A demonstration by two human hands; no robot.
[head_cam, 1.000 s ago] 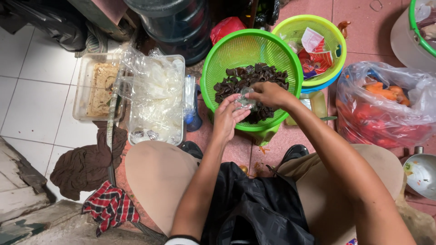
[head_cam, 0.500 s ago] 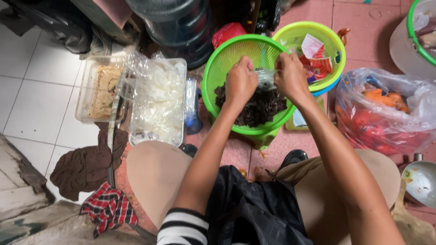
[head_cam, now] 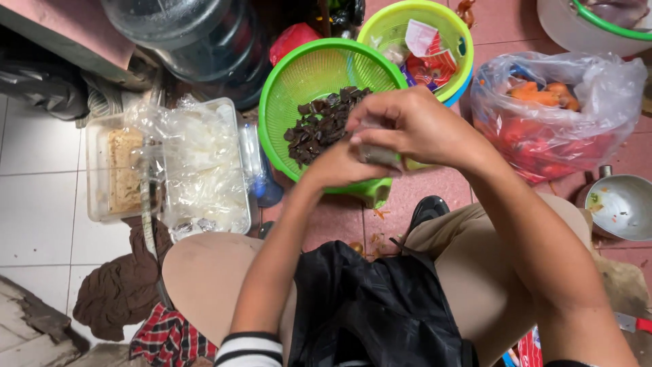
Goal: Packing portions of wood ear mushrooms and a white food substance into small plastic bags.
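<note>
Both hands, left hand (head_cam: 339,166) and right hand (head_cam: 414,126), have fingers pinched on a small greyish piece, so I'd keep it over the green colander (head_cam: 305,81) of dark mushroom pieces (head_cam: 319,126) at 10 o'clock, catching any scraps.

White square floor tiles (head_cam: 34,224) filled the left of the frame, meeting reddish floor tiles (head_cam: 421,197) at centre and right. A pink-topped ledge (head_cam: 61,34) crossed the upper left corner under soft light.
</note>
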